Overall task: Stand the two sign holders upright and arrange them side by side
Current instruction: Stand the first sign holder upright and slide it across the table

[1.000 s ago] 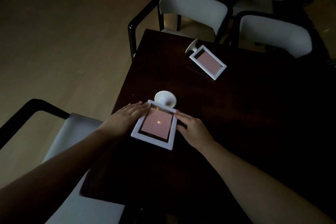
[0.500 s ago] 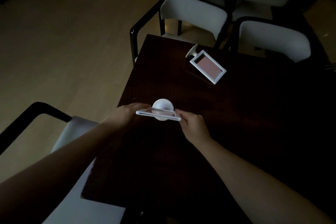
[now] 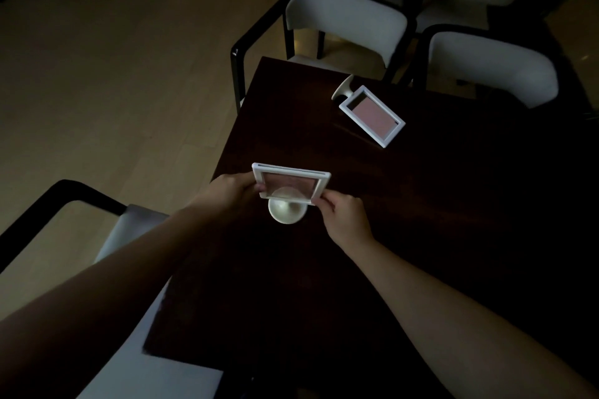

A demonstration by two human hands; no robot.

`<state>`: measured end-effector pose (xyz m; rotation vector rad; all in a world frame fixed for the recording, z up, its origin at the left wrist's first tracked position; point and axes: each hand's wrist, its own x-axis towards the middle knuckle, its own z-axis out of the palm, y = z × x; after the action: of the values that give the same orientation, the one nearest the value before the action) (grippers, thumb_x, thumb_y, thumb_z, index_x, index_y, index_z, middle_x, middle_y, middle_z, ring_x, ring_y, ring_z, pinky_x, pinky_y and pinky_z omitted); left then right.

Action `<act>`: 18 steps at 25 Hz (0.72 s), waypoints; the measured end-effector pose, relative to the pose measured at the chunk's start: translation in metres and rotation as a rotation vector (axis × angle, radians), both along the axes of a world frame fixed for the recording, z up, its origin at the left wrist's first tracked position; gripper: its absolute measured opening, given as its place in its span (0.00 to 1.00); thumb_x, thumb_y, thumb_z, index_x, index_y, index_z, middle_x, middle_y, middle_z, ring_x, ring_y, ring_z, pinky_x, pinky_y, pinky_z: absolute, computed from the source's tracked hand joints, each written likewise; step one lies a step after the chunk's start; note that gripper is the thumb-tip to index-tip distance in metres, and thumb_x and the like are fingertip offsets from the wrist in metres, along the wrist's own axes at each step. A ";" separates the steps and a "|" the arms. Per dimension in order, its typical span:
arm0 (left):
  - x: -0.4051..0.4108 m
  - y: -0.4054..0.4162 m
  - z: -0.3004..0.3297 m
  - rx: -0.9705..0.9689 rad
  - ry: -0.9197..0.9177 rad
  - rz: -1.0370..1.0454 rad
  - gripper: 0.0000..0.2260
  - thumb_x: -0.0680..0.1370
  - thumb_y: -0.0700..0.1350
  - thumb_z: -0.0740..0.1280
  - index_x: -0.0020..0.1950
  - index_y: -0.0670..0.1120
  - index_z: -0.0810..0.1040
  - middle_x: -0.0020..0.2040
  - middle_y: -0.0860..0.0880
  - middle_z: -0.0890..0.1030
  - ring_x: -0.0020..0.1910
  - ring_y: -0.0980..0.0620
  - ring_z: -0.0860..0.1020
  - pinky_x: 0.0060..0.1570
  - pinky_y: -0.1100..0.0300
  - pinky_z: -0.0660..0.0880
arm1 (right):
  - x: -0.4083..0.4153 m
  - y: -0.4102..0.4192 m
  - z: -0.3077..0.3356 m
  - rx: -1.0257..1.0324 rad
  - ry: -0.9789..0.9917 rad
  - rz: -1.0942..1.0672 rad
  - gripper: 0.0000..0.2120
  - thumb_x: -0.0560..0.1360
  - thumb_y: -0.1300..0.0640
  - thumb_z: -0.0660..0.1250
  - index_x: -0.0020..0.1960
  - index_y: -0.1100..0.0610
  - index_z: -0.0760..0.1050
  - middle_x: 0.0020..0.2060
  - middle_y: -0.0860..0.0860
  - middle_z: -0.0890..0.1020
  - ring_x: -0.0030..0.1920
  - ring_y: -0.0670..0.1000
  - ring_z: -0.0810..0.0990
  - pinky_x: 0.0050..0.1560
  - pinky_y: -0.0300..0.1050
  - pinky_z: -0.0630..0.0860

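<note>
The near sign holder (image 3: 290,183), a white frame with a pinkish insert on a round white base, stands upright near the left edge of the dark table (image 3: 437,220). My left hand (image 3: 231,189) grips the frame's left side and my right hand (image 3: 345,215) pinches its lower right corner. A second sign holder (image 3: 372,115) of the same kind lies flat on the table farther back, its round base pointing toward the far edge.
Two white-cushioned chairs with black frames (image 3: 346,19) (image 3: 489,65) stand behind the table's far edge, with more chairs beyond. Another chair (image 3: 107,236) is at my left beside the table. The room is dim; wooden floor lies to the left.
The near sign holder lay flat under both hands a second ago; it has since been tipped up onto its round base and now stands upright, still held on both sides.
</note>
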<state>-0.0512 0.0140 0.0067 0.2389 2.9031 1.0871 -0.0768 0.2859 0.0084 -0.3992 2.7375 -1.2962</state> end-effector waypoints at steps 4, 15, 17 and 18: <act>-0.001 0.007 0.002 0.003 -0.005 0.061 0.12 0.79 0.67 0.54 0.53 0.65 0.72 0.38 0.62 0.80 0.37 0.58 0.79 0.35 0.52 0.76 | -0.005 -0.003 -0.001 0.003 -0.019 -0.015 0.08 0.78 0.57 0.68 0.55 0.56 0.83 0.41 0.49 0.86 0.40 0.47 0.83 0.41 0.44 0.79; 0.018 0.015 -0.013 0.113 -0.056 0.207 0.17 0.78 0.55 0.67 0.66 0.58 0.69 0.57 0.57 0.82 0.55 0.57 0.80 0.50 0.55 0.77 | -0.001 -0.002 -0.006 -0.097 -0.141 -0.093 0.15 0.79 0.55 0.67 0.65 0.55 0.77 0.53 0.48 0.84 0.51 0.45 0.82 0.48 0.32 0.75; 0.027 0.016 -0.020 0.015 -0.070 0.253 0.21 0.76 0.57 0.67 0.68 0.54 0.69 0.61 0.53 0.80 0.59 0.54 0.77 0.55 0.54 0.76 | 0.002 -0.001 -0.007 -0.097 -0.216 -0.174 0.17 0.79 0.53 0.67 0.66 0.55 0.75 0.57 0.49 0.82 0.55 0.46 0.81 0.54 0.41 0.78; 0.032 0.017 -0.025 -0.052 -0.081 0.272 0.22 0.76 0.57 0.67 0.68 0.53 0.69 0.62 0.50 0.79 0.61 0.52 0.76 0.56 0.54 0.75 | 0.005 0.001 -0.009 -0.043 -0.223 -0.192 0.16 0.79 0.52 0.67 0.65 0.55 0.75 0.58 0.50 0.82 0.57 0.48 0.80 0.55 0.44 0.78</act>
<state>-0.0190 0.0309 -0.0179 -0.2038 2.9460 1.0215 -0.0720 0.2866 -0.0006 0.0076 2.6143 -1.3522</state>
